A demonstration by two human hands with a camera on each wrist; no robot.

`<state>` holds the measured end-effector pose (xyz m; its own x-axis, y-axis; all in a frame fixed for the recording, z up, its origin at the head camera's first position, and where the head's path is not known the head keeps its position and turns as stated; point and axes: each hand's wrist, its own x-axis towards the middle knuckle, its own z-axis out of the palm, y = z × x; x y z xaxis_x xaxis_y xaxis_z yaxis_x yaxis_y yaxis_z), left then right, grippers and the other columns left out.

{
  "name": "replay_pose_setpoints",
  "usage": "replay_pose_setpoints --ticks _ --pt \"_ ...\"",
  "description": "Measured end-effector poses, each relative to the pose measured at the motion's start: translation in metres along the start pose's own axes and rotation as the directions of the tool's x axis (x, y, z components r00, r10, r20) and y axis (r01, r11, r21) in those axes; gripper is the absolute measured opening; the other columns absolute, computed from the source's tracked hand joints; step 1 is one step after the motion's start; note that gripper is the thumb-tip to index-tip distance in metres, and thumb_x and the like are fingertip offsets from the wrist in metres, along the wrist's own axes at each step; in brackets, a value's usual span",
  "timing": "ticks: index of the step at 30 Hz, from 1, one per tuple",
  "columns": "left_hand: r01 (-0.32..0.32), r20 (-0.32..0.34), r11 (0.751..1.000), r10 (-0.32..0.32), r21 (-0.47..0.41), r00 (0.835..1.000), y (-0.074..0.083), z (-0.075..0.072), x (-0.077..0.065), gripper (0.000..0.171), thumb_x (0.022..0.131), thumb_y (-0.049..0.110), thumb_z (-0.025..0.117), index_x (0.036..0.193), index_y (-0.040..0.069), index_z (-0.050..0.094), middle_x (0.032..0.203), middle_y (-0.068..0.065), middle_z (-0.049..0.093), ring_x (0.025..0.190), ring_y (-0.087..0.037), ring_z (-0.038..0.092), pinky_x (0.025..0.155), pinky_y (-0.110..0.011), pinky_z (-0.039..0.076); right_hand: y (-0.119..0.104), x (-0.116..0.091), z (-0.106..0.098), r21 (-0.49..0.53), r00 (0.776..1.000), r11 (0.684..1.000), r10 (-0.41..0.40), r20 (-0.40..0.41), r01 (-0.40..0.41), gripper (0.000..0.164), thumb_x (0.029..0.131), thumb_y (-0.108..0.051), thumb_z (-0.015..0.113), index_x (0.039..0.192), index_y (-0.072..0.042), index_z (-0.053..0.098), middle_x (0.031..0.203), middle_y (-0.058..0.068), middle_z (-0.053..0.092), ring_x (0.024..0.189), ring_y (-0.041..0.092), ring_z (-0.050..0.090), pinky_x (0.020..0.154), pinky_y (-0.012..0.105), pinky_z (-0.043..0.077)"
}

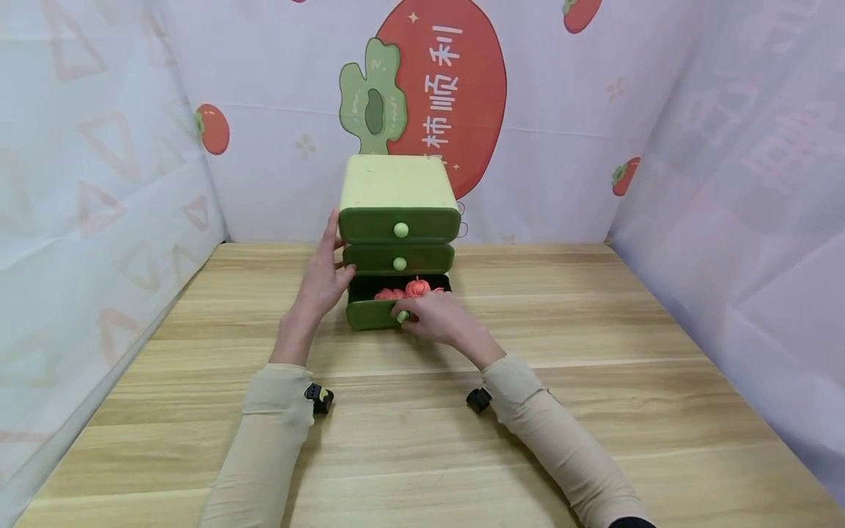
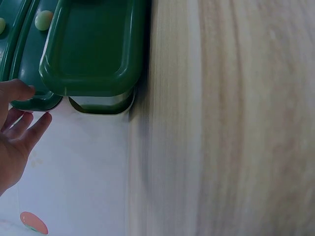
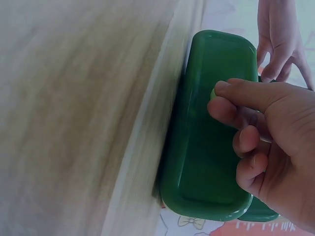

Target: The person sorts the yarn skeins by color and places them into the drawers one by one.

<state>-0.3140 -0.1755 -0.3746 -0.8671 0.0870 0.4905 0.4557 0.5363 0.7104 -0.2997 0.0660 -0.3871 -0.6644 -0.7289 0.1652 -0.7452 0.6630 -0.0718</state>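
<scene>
A green cabinet (image 1: pixel 399 180) with three stacked drawers and a pale top stands at the back of the table. Its bottom drawer (image 1: pixel 370 315) is pulled out, and red, pumpkin-like balls (image 1: pixel 417 287) show inside. My right hand (image 1: pixel 436 317) pinches the drawer's pale round knob (image 1: pixel 403 317) between thumb and forefinger, the other fingers curled, as the right wrist view shows. Against the cabinet's left side rests my left hand (image 1: pixel 325 275), fingers spread and thumb at the front by the middle drawer (image 1: pixel 370 258). The top drawer (image 1: pixel 370 226) and middle drawer are closed.
The wooden table (image 1: pixel 594 381) extends to both sides and in front of the cabinet. White cloth walls (image 1: pixel 277 88) with persimmon prints enclose it at the back and sides.
</scene>
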Motion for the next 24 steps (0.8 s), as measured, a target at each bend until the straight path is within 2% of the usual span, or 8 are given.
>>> replay_pose_setpoints --ticks 5,10,19,24 --pt "0.008 0.005 1.000 -0.008 -0.002 1.000 -0.001 0.002 -0.001 0.099 0.090 -0.009 0.057 0.161 0.029 0.000 0.132 -0.023 0.049 0.137 -0.036 0.044 0.100 -0.054 0.052 0.002 0.003 0.003 -0.012 1.000 1.000 0.009 -0.007 -0.009 0.018 0.089 -0.027 0.075 0.107 -0.030 0.073 0.084 -0.011 0.071 0.059 0.011 0.053 0.051 0.029 0.044" --pt "0.002 0.000 1.000 -0.002 0.002 1.000 -0.002 0.004 -0.001 0.098 0.090 -0.008 0.057 0.161 0.028 0.001 0.135 -0.024 0.048 0.137 -0.036 0.045 0.099 -0.054 0.053 0.003 0.011 0.003 -0.011 1.000 1.000 0.016 -0.001 -0.016 0.018 0.090 -0.028 0.074 0.108 -0.030 0.073 0.087 -0.008 0.073 0.063 0.013 0.057 0.051 0.030 0.045" --pt "0.008 -0.009 1.000 -0.008 -0.004 1.000 -0.002 0.003 0.000 0.100 0.091 -0.007 0.057 0.160 0.037 0.001 0.138 -0.023 0.046 0.136 -0.034 0.045 0.100 -0.053 0.052 0.010 0.022 0.003 0.013 0.998 0.998 0.067 0.003 -0.067 0.017 0.092 -0.027 0.072 0.108 -0.030 0.074 0.103 -0.004 0.073 0.086 0.017 0.065 0.062 0.037 0.052" --pt "0.013 -0.006 1.000 -0.013 -0.005 1.000 0.000 0.002 0.000 0.101 0.091 -0.008 0.057 0.160 0.038 -0.001 0.135 -0.022 0.046 0.137 -0.034 0.045 0.101 -0.053 0.052 0.015 0.028 0.005 0.007 0.997 0.997 0.081 -0.007 -0.081 0.018 0.092 -0.028 0.072 0.110 -0.031 0.074 0.105 -0.004 0.073 0.089 0.017 0.065 0.064 0.037 0.054"
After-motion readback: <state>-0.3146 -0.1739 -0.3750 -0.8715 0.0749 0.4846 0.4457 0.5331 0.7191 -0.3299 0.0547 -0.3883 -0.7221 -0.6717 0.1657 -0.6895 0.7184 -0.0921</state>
